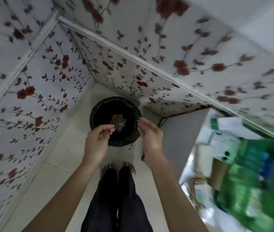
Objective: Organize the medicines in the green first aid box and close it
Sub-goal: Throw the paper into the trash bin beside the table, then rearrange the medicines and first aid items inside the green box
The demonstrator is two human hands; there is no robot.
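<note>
I look down at a round black bin (99,104) on the pale floor in a corner. My left hand (97,141) hovers over its near rim, fingers loosely curled with nothing seen in them. My right hand (151,136) is beside the bin's right rim, fingers apart and empty. A brown flat piece (117,120) and a small clear wrapper (122,126) are inside the bin's opening, free of both hands. At the far right, blurred, is the green first aid box (253,181) with white medicine packs (220,136) around it.
Flowered wallpaper walls (32,84) close in the corner on the left and behind. A grey cabinet side (179,139) stands right of the bin. My bare feet (117,168) and dark trousers are just behind the bin on the pale floor.
</note>
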